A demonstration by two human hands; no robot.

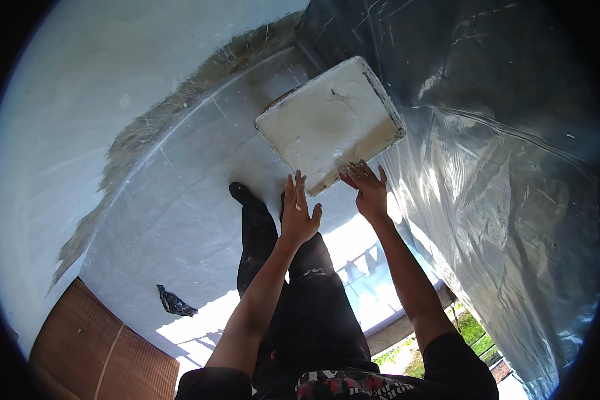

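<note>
A rectangular tub (384, 100) stands ahead of me, full of a smooth white paste (323, 123) that looks like plaster or filler. Its near right inner wall shows tan. Just off the tub's near left edge is my left hand (301, 217), fingers stretched out and holding nothing, with white smears on it. At the near corner, my right hand (368, 190) has its fingers bent around a small dark red thing (347, 179), mostly hidden, whose kind I cannot make out. White smears mark these fingers too.
A pale wall (100, 93) with a rough grey lower band curves along the left. Plastic sheeting (473, 180) hangs on the right. Crumpled black plastic (175, 301) lies on the tiled floor (173, 220). A brown ribbed panel (100, 343) stands lower left.
</note>
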